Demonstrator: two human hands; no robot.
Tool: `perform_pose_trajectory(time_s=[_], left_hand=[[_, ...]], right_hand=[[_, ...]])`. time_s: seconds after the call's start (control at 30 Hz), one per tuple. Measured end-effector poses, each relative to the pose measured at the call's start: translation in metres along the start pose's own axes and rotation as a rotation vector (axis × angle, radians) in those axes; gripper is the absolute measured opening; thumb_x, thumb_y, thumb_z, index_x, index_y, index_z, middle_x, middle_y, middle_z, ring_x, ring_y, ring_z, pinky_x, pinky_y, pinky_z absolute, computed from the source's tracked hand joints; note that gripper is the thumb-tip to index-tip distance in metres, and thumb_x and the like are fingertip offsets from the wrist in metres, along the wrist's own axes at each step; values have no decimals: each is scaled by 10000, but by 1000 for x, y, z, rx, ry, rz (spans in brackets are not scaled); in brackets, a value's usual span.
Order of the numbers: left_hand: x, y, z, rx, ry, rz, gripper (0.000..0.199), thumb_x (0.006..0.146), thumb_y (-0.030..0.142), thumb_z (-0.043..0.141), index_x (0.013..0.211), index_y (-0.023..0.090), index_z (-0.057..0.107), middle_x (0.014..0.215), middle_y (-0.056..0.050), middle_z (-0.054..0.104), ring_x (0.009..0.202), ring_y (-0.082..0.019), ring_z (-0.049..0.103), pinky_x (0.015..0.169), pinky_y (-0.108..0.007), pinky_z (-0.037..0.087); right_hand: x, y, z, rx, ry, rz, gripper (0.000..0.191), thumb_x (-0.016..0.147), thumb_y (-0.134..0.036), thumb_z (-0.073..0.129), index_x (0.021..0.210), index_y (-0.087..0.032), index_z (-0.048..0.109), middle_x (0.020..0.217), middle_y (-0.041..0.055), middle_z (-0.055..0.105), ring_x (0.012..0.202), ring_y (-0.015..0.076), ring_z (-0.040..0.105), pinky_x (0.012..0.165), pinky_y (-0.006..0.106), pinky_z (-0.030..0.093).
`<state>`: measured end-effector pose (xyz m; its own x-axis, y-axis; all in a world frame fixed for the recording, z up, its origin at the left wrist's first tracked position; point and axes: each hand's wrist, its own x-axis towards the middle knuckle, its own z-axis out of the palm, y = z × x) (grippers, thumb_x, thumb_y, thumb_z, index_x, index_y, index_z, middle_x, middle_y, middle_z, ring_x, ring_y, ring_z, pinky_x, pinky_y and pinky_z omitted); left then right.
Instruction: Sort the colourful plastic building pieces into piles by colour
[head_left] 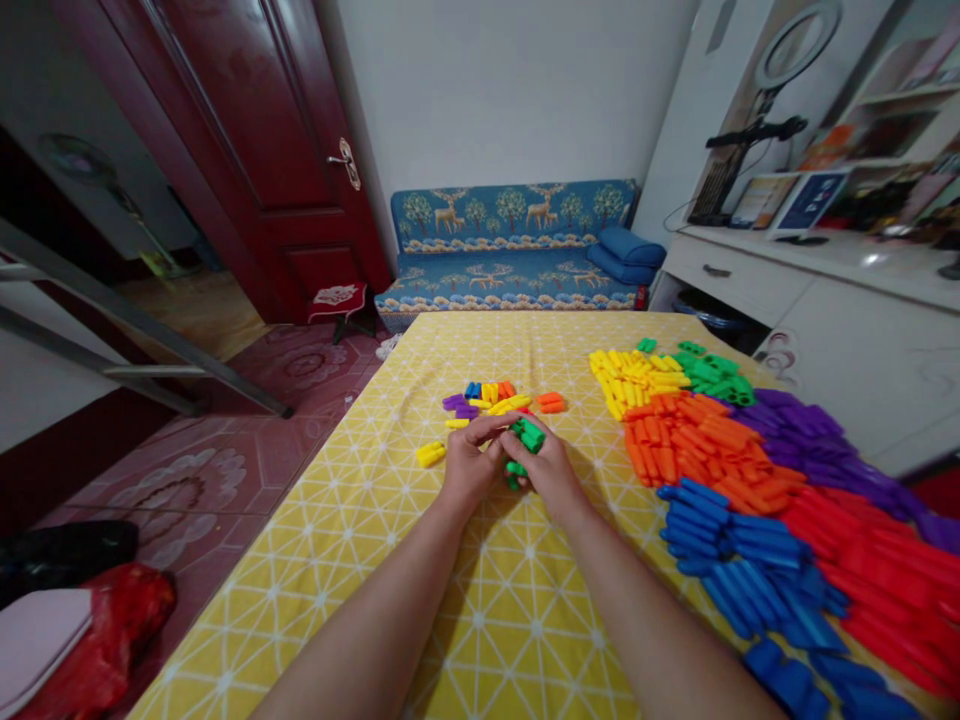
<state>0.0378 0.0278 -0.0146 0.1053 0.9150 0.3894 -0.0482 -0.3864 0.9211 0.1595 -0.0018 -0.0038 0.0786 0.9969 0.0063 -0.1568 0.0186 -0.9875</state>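
Note:
Both my hands meet over the middle of the table, fingers curled around green plastic building pieces (531,434). My left hand (474,452) closes on them from the left, and my right hand (551,468) grips them from the right. More green shows lower down between the hands; how the pieces fit together is partly hidden by my fingers. Just beyond the hands lie a few yellow pieces (510,404), purple pieces (460,406) and orange pieces (551,402). A yellow piece (430,454) rests left of my left hand.
On the table's right side spread heaps of yellow (637,378), green (716,375), orange (697,450), purple (802,435), blue (742,560) and red pieces (885,560). A yellow patterned cloth (352,560) covers the table. Behind it stands a blue sofa (517,265); a white cabinet (862,350) is at right.

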Motion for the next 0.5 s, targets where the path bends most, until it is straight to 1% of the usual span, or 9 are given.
perform_pose_trajectory(time_s=[0.1, 0.17, 0.23, 0.27, 0.3, 0.37, 0.4, 0.47, 0.5], left_hand=[[-2, 4, -1, 57, -36, 21, 230, 849, 245, 638, 1040, 213, 762, 1116, -89, 742, 1080, -238, 672, 1025, -422, 489], [-2, 7, -1, 61, -47, 23, 263, 887, 265, 596, 1104, 224, 739, 1164, -86, 725, 1130, -233, 651, 1037, -410, 477], [-2, 8, -2, 79, -33, 21, 275, 889, 275, 597, 1126, 220, 726, 1181, -87, 718, 1146, -235, 640, 1012, -386, 488], [-2, 8, -3, 101, -19, 19, 266, 881, 271, 607, 1109, 213, 731, 1166, -88, 723, 1135, -237, 643, 987, -375, 500], [-2, 7, -3, 126, -4, 14, 247, 873, 264, 613, 1075, 204, 740, 1139, -90, 731, 1110, -238, 651, 956, -364, 512], [-1, 4, -4, 167, 29, 4, 212, 860, 245, 612, 1009, 189, 751, 1078, -90, 744, 1046, -233, 668, 890, -344, 530], [-1, 2, -4, 178, 39, -3, 205, 857, 236, 606, 993, 185, 752, 1056, -90, 747, 1018, -228, 674, 861, -334, 535], [-1, -1, -4, 184, 44, -21, 207, 853, 224, 595, 985, 178, 748, 1038, -90, 746, 985, -219, 681, 810, -311, 540], [0, -1, -3, 181, 43, -31, 209, 851, 222, 594, 987, 175, 746, 1035, -90, 745, 976, -216, 683, 786, -299, 542]], right_hand=[[-4, 2, 3, 56, 50, -11, 551, 695, -515, 744, 1147, -223, 625, 724, -34, 627, 500, 84, 528, 408, 179, 403], [-5, 0, 5, 156, 108, -27, 541, 697, -502, 744, 1138, -212, 626, 714, -29, 632, 488, 70, 507, 392, 162, 359], [-2, -11, 0, 265, 189, -36, 529, 678, -503, 756, 1095, -203, 630, 691, -25, 636, 458, 54, 464, 372, 151, 298], [4, -22, -7, 304, 226, -50, 522, 660, -503, 767, 1064, -201, 633, 685, -23, 638, 447, 46, 444, 368, 148, 276], [12, -35, -17, 318, 254, -74, 510, 648, -503, 774, 1034, -200, 634, 692, -18, 644, 444, 40, 434, 368, 147, 266], [39, -67, -49, 244, 304, -145, 454, 660, -491, 771, 972, -192, 632, 746, 5, 663, 463, 37, 449, 377, 150, 275], [56, -84, -69, 133, 353, -189, 389, 713, -478, 737, 938, -180, 629, 795, 31, 678, 490, 40, 477, 393, 154, 293], [90, -116, -114, -239, 528, -260, 257, 822, -394, 646, 835, -140, 610, 800, 78, 679, 529, 55, 526, 444, 183, 342], [105, -129, -137, -312, 586, -280, 232, 843, -335, 628, 771, -118, 594, 791, 106, 672, 554, 66, 548, 476, 210, 363]])
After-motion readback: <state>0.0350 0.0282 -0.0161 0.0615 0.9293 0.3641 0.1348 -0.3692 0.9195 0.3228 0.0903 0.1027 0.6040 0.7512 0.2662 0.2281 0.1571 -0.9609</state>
